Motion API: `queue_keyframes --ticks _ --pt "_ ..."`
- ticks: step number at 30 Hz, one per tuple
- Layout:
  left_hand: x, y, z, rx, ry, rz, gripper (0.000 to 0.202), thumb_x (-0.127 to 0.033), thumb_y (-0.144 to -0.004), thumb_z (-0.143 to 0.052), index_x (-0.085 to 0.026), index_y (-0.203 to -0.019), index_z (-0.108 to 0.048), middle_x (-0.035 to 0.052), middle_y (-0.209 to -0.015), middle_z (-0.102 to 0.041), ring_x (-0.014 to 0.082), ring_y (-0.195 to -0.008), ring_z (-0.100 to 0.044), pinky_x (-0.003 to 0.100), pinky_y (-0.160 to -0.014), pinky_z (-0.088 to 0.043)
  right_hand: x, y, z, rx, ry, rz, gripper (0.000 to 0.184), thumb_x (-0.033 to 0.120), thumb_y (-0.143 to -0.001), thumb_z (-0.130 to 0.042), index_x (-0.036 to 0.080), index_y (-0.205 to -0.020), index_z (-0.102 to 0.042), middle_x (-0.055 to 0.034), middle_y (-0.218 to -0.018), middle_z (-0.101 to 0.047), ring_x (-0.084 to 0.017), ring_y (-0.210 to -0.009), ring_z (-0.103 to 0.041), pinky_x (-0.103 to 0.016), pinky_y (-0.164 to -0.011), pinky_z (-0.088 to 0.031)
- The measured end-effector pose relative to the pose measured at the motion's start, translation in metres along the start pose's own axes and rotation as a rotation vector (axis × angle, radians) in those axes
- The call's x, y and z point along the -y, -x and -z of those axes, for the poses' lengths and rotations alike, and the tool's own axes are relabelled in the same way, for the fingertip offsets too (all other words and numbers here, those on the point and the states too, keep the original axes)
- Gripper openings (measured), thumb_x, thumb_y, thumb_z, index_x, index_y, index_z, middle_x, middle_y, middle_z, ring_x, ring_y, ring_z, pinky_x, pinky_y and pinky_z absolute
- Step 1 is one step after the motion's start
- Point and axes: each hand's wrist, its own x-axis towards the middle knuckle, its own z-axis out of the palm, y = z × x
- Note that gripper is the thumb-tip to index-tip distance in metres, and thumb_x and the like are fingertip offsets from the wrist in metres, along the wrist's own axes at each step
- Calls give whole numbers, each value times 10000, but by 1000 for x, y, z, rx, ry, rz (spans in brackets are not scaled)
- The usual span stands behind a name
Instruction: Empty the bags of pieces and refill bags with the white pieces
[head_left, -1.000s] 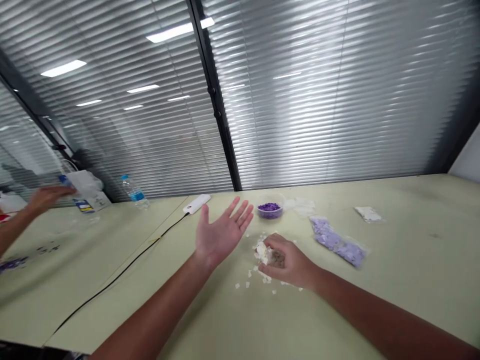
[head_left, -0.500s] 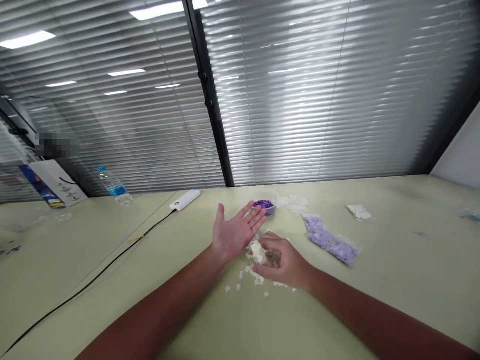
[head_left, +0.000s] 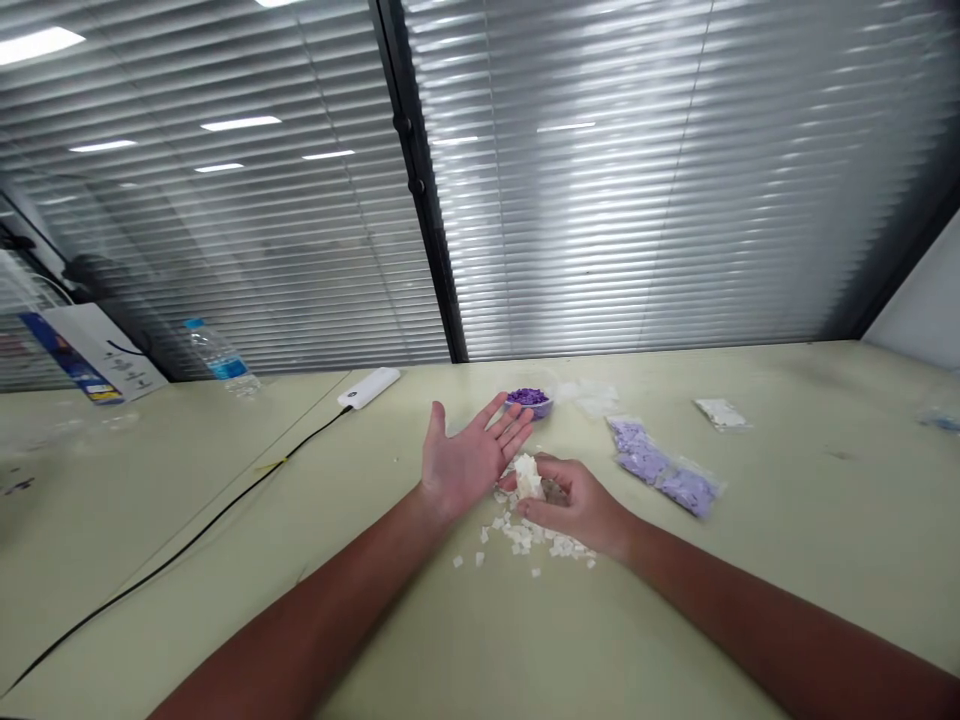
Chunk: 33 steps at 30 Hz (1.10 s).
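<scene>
White crumbly chunk (head_left: 527, 478) sits pinched in the right hand's (head_left: 577, 505) curled fingers (head_left: 541, 510), just above loose white flakes (head_left: 517, 538) on the table (head_left: 795, 600). Left hand (head_left: 472, 462) is just beside it, fingers spread, near a small bowl of purple pieces (head_left: 529, 402).

It looked like an office workroom: a glazed partition with silver slatted blinds (head_left: 570, 180) ran behind a long pale-green table (head_left: 787, 420) holding a clear plastic water bottle (head_left: 219, 355) and a white power bank (head_left: 368, 388).
</scene>
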Motion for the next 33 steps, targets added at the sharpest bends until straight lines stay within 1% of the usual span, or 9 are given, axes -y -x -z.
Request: queue_keyframes --ticks 7,10,14,16,18,21,24,27,33 --pt "1 -4 8 -19 -22 -25 893 -843 -745 -405 -213 -1359 -562 134 -1384 -591 263 -1385 -547 369 -1099 -620 -1 1 -1 40 -18 17 328 431 -848 -756 191 -1071 -742 -48 -982 -593 -140 -763 -551 -261 -661 -441" --pt "-1 -5 5 -57 -121 -45 844 -830 -754 -416 -193 -1273 -613 136 -1232 -652 258 -1244 -625 373 -1052 -613 -2 0 -2 -22 24 11 305 426 -854 -747 177 -1029 -727 -52 -945 -589 -166 -818 -554 -283 -718 -455" --pt "-3 -1 -6 -45 -606 -139 723 -763 -826 -342 -178 -1099 -666 88 -1011 -670 194 -1040 -638 309 -961 -556 -4 -2 -3 -163 108 33 285 408 -831 -761 168 -960 -678 -39 -906 -584 -178 -851 -539 -305 -777 -444" --pt "-2 5 -12 42 -885 -211 709 -769 -827 -350 -198 -1104 -667 72 -1093 -667 187 -1128 -603 301 -1068 -492 -4 -3 -3 -205 128 39 287 413 -833 -757 166 -933 -652 -32 -902 -571 -169 -836 -528 -302 -771 -433" --pt "-1 15 -18 110 -1112 -211 661 -768 -790 -509 -254 -1183 -645 40 -1256 -632 190 -1247 -552 300 -1180 -413 -5 -4 -3 -220 142 53 293 429 -849 -740 169 -944 -645 -32 -906 -569 -166 -823 -515 -302 -754 -424" --pt "1 30 -21 61 -1345 -138 611 -605 -743 -764 -364 -1277 -593 -10 -1380 -575 175 -1314 -516 267 -1163 -412 -6 -4 -2 -206 126 106 280 413 -886 -701 184 -1042 -664 -51 -983 -606 -182 -870 -547 -316 -776 -445" --pt "3 39 -15 -13 -1384 -151 479 -524 -782 -761 -352 -1213 -641 -17 -1309 -622 150 -1255 -560 232 -1100 -440 -8 -4 -3 -168 126 156 259 369 -882 -714 200 -1075 -679 -69 -1120 -629 -214 -1023 -593 -349 -895 -471" --pt "3 42 -3 -70 -1300 -146 420 -527 -816 -714 -300 -1167 -669 -5 -1249 -663 140 -1194 -596 212 -1038 -458 -7 -4 -5 -128 201 153 355 403 -820 -789 238 -1117 -687 -55 -1153 -643 -240 -1127 -579 -388 -989 -449" --pt "5 43 4 -75 -1156 -149 440 -513 -801 -740 -244 -1137 -646 19 -1203 -681 130 -1110 -626 203 -967 -485 -3 -2 -6 -201 393 205 336 356 -851 -753 269 -1153 -634 -28 -1148 -661 -246 -1117 -579 -455 -1041 -388"
